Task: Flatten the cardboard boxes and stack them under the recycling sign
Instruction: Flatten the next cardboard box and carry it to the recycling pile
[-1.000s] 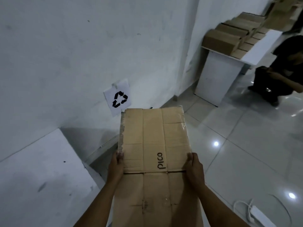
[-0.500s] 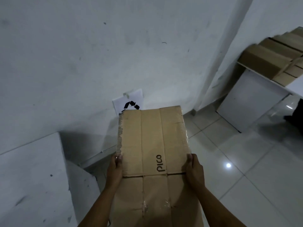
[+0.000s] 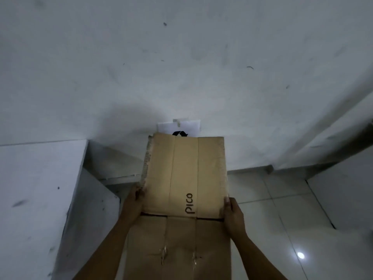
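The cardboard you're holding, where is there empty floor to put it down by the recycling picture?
Bare tiled floor lies along the wall, right of the flattened cardboard and below the recycling sign, up to the white panel at far right. Left is tight: the white block leaves a narrow gap. Both the left hand and right hand are full.

Both arms reach forward, left hand (image 3: 134, 201) and right hand (image 3: 232, 214) gripping opposite edges.

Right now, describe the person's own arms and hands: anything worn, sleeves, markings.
Both forearms are bare as far as the frame shows, with no sleeves in view. The left hand and right hand wear no gloves. No watch, ring or bracelet is visible, though the dim light could hide small items.
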